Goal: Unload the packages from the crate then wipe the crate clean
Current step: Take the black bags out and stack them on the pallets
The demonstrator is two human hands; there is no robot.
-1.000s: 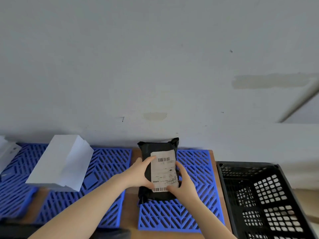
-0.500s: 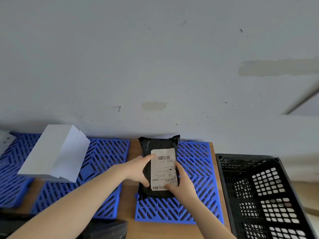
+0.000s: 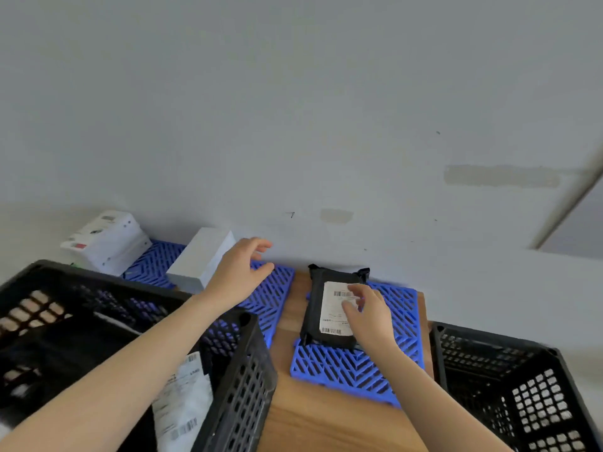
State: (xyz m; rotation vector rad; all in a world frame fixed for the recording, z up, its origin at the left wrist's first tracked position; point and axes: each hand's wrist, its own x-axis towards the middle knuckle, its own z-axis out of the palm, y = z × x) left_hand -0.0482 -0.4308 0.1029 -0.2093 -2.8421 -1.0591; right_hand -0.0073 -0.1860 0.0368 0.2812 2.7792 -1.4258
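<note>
- Black package: flat, glossy poly bag with crimped ends. I see it lying on the right blue mat, right of centre, close to the far wall.
- Label: white paper rectangle on the package, with a barcode at its far end and another at its near end. The print between them is too small for me to read.
- Right hand: relaxed, fingertips resting on the label, gripping nothing.
- Left hand: fingers spread, empty, over the left blue mat and just beside the white box.
- Both mats: rigid blue plastic with chevron slats.
- Left crate: black perforated plastic, near left. It holds a white mailer of soft plastic with barcodes; I cannot read its text.
- Right crate: black, grid-holed walls, near right.
- White bundle: far left, labels blurred.
- Table: brown wood grain.
</note>
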